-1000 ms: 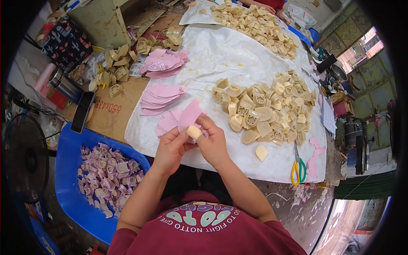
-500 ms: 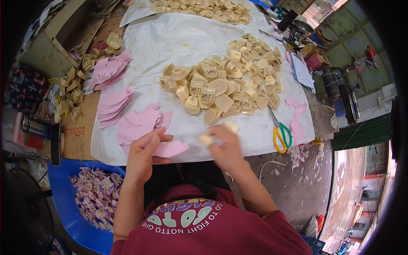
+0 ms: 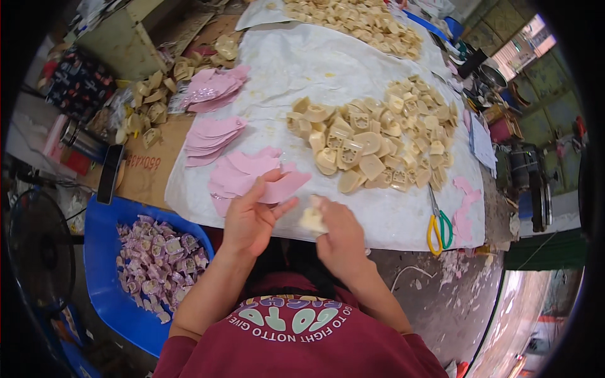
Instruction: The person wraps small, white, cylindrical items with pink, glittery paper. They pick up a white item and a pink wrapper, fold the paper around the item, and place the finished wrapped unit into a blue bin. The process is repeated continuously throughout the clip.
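Fingers on pink paper wrapper

We are looking at pale pink wrapper sheets lying on a white cloth, and our left hand is pinching one pink sheet of the same shade. Our right hand is holding a cream-coloured piece, matching the beige heap of moulded pieces that is showing embossed patterns on some faces. We are seeing scissors with yellow and green handles, a blue tub holding purple-and-white wrapped pieces, brown cardboard, and our maroon shirt bearing pale green lettering.
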A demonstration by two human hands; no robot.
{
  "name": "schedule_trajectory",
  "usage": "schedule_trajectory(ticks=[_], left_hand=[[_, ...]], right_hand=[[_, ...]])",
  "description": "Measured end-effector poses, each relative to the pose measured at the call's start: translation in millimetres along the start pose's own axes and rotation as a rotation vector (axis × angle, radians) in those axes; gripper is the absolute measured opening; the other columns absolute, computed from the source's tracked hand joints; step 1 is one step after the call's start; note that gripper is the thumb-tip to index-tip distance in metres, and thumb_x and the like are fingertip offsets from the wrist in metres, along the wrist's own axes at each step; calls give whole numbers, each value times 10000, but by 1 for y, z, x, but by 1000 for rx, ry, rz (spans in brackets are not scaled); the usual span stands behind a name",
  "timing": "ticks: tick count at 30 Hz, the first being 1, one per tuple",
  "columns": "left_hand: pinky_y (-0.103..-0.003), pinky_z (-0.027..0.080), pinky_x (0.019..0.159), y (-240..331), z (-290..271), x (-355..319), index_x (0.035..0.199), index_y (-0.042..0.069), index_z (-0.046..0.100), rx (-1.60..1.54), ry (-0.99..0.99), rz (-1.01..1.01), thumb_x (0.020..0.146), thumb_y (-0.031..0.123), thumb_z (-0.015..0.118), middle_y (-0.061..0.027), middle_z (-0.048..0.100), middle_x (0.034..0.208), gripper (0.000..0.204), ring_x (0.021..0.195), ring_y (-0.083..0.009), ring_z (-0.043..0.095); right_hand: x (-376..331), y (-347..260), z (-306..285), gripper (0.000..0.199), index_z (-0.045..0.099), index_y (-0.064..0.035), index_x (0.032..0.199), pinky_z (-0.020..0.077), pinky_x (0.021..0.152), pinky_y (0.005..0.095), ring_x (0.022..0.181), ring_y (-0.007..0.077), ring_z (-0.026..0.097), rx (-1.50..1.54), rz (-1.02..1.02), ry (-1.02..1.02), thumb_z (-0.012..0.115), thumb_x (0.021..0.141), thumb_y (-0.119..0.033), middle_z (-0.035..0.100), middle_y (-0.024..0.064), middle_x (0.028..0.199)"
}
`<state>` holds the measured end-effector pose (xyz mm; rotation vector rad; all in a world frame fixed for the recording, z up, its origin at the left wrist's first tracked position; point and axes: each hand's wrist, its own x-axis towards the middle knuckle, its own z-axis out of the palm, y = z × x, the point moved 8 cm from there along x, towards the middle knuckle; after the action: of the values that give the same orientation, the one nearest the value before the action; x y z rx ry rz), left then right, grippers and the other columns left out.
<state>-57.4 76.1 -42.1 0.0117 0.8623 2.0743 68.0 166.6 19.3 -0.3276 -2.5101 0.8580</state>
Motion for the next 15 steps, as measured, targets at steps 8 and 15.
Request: schedule_trajectory(ticks=[8, 15], left_hand=[[-427, 531, 923, 5, -1, -12, 1311, -13, 467, -94, 40, -39, 952, 253, 551, -122, 477, 1345, 456, 1178, -238, 530], [-335, 532, 934, 16, 8, -14, 1275, -52, 501, -123, 47, -7, 968, 209, 538, -164, 541, 1282, 405, 1102, -218, 591]], right_hand=[[23, -79, 27, 548, 482, 63, 1248, 511, 792, 405, 900, 360, 600, 229, -304, -187, 602, 713, 40, 577, 210, 1089], [29, -85, 21, 455, 563, 1, 1199, 527, 803, 361, 927, 298, 644, 353, -252, -228, 674, 758, 17, 640, 156, 1032]])
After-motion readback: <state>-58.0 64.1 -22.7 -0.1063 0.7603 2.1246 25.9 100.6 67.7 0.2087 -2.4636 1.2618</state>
